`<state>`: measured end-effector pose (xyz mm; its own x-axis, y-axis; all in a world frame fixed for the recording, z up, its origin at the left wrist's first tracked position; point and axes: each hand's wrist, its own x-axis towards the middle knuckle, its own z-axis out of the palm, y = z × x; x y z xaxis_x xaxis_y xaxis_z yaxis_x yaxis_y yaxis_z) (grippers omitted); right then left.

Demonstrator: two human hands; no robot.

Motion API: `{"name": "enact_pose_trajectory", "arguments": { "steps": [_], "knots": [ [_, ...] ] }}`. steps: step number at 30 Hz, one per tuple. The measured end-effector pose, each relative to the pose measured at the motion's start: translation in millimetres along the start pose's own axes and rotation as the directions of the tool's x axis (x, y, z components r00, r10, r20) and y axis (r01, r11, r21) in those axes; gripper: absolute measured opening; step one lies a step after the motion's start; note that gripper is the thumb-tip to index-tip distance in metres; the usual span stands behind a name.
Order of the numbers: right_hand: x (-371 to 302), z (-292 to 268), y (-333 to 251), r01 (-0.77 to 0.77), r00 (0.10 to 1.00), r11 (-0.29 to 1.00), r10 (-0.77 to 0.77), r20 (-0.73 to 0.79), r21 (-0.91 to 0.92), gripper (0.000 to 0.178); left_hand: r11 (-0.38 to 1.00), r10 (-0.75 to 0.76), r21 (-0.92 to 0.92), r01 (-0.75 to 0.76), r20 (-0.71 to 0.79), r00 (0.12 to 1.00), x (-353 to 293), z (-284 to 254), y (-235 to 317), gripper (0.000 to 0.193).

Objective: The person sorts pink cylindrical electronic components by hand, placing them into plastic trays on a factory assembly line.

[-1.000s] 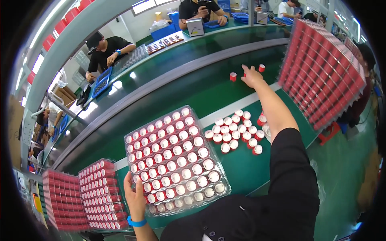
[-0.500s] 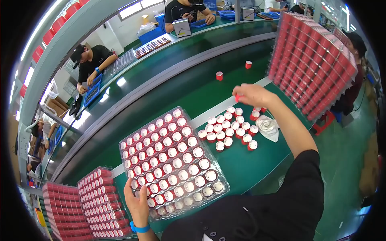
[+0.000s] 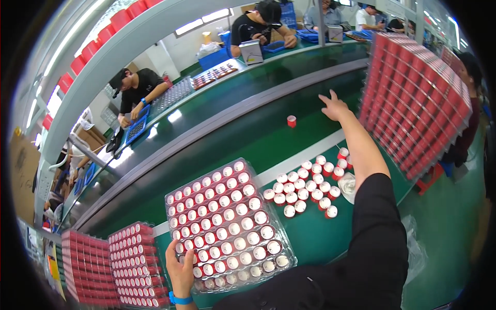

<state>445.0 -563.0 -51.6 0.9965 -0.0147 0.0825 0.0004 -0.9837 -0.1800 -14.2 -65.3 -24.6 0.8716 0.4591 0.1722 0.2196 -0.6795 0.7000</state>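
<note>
A clear plastic tray filled with rows of red cylinders with white tops lies before me. My left hand grips its left near edge, thumb on top and fingers along the side. My right hand is stretched far out over the dark green belt, fingers spread; its palm side is hidden and no cylinder shows in it. A single red cylinder stands on the belt to its left. Below my right forearm, a loose group of red cylinders stands on the green table beside the tray.
A crumpled white cloth lies by the loose group. Tall stacks of filled trays rise at the right, with more stacked trays at the near left. Across the belt, people work at a bench. A metal frame post stands beyond the belt.
My right hand has reached farther out, and the red piece at its fingers is no longer visible. The farther belt cylinder is now out of sight behind the hand. The view has shifted; my left hand stays put.
</note>
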Motion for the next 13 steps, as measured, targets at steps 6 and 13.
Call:
{"name": "enact_pose_trajectory", "arguments": {
  "steps": [6,13],
  "knots": [
    [51.1,59.2,-41.6,0.129,0.985,0.986,-0.115,-0.129,0.107,0.032,1.0,-0.002,0.013,0.002,0.003,1.0,7.1,-2.1,-0.1,0.05],
    [-8.1,48.7,-113.7,0.406,0.909,0.913,-0.397,-0.128,0.048,0.031,0.997,0.057,-0.047,-0.056,0.027,0.998,17.5,6.7,-20.3,0.054]
  ]
}}
